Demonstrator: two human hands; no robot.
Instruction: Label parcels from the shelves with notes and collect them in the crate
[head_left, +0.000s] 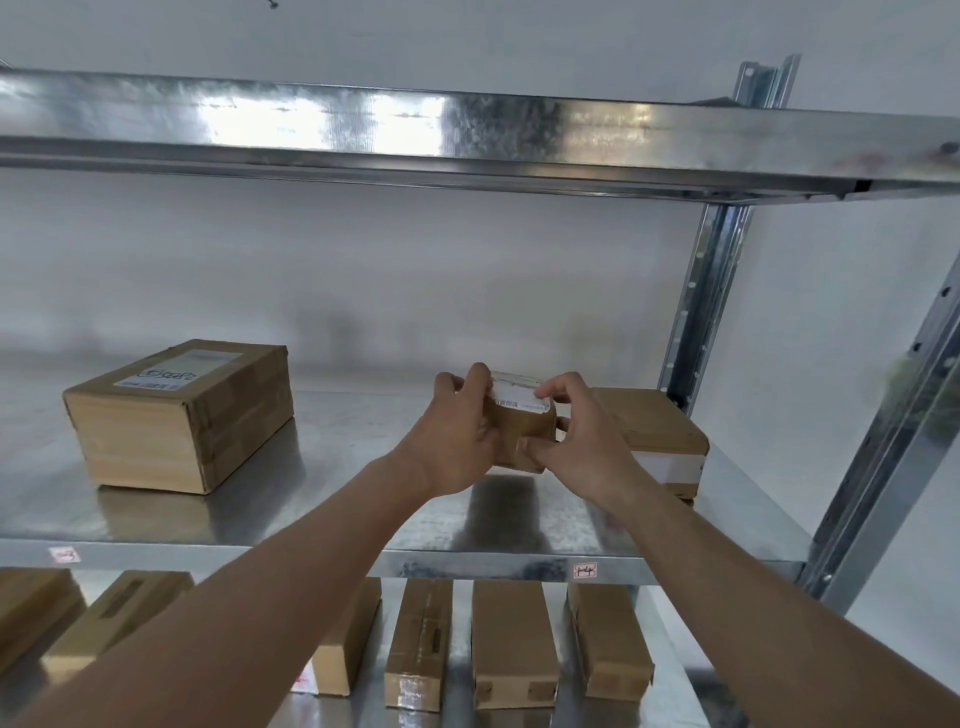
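Observation:
A small brown cardboard parcel (521, 423) with a white printed label on top is held just above the middle metal shelf (322, 467). My left hand (457, 441) grips its left side, fingers curled over the top edge. My right hand (576, 436) grips its right side, thumb on the front face and fingers on the label. Part of the parcel is hidden behind both hands. No crate or notes are in view.
A large taped box (176, 415) sits at the shelf's left. A flat parcel (660, 441) lies right behind my right hand. Several parcels (511, 644) stand on the lower shelf. Small pink tags (584, 570) mark the shelf edge. Steel uprights (696, 312) rise at right.

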